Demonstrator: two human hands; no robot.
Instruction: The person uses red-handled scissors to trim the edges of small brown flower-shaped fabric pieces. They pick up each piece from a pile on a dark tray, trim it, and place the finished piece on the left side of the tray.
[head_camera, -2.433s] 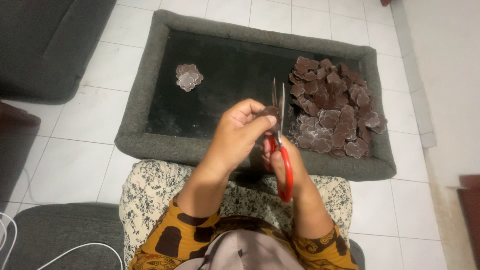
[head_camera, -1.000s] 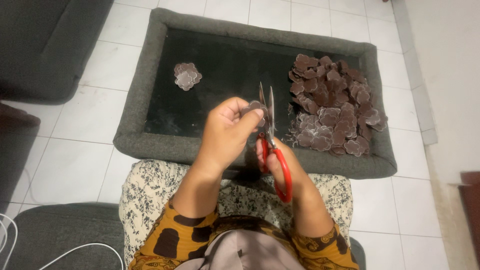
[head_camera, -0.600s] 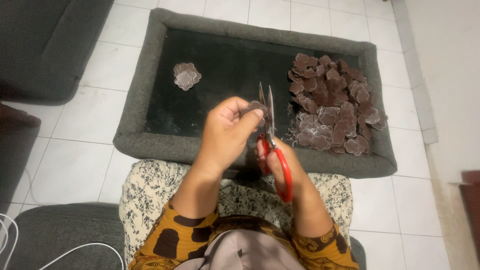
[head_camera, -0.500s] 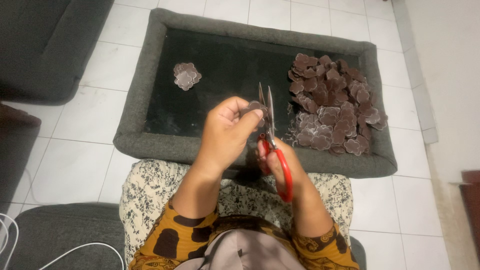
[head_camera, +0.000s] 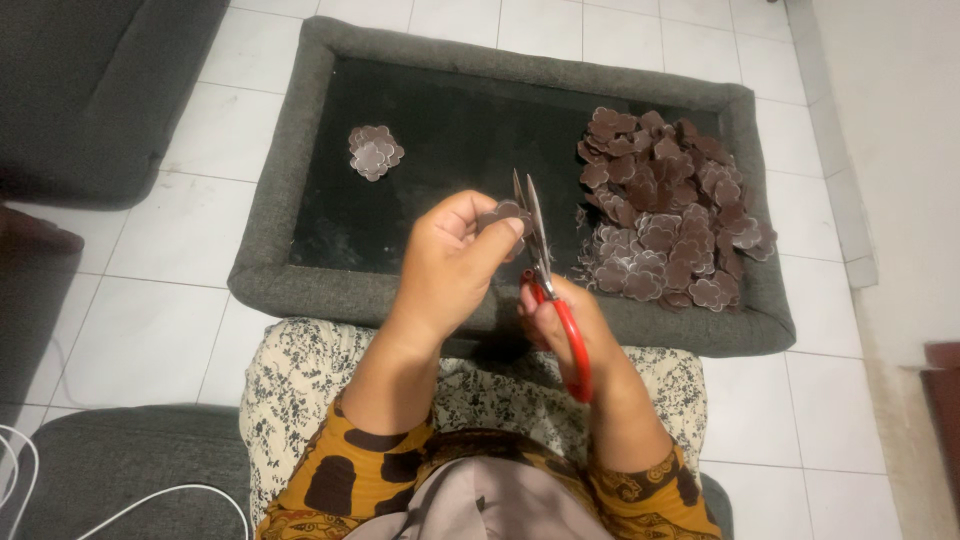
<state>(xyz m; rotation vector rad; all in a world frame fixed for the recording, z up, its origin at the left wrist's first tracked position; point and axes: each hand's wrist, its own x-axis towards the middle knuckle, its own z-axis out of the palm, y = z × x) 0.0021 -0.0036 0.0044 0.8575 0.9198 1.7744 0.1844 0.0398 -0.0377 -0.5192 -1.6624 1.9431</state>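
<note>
My left hand (head_camera: 450, 265) pinches a small brown flower-shaped piece (head_camera: 502, 214) between thumb and fingers. My right hand (head_camera: 565, 325) grips red-handled scissors (head_camera: 548, 280), whose blades point up and touch the piece. Both hands hover above the near rim of a grey padded tray (head_camera: 330, 290) with a black floor. A big heap of brown flower-shaped pieces (head_camera: 665, 220) fills the tray's right side. A small stack of the same pieces (head_camera: 375, 152) lies at its left.
The tray rests on white floor tiles (head_camera: 150, 300). A grey cushion (head_camera: 90, 90) lies at the upper left and another grey cushion (head_camera: 110, 460) at the lower left, with a white cable (head_camera: 30, 480) on it. A patterned cloth (head_camera: 300, 400) covers my lap.
The scissors' blades have shifted slightly left and closed on the piece; my left hand has turned the piece a little. The heaps have stayed put.
</note>
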